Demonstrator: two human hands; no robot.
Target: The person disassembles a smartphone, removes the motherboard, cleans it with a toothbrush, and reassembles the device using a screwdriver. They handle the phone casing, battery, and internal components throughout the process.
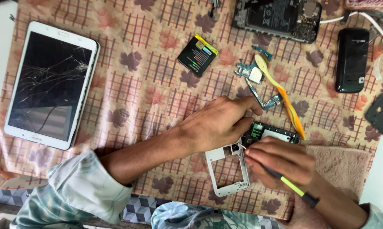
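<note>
Right hand (pixel 280 163) pinches yellow-black tool (pixel 291 186), tip at white phone frame (pixel 227 169). Left hand (pixel 219 123), fingers curled, pins frame's top edge. Frame judged light, thin, brittle; grip by rails.

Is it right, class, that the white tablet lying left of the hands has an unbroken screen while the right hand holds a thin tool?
Not quite. The head view shows the white tablet has a cracked screen. The right hand does hold a thin tool.

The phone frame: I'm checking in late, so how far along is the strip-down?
Done: the battery and circuit board lie apart on the cloth. In hand: the left hand steadies the white frame while the right hand works a tool at its top. Left: parts remain in the frame.
</note>
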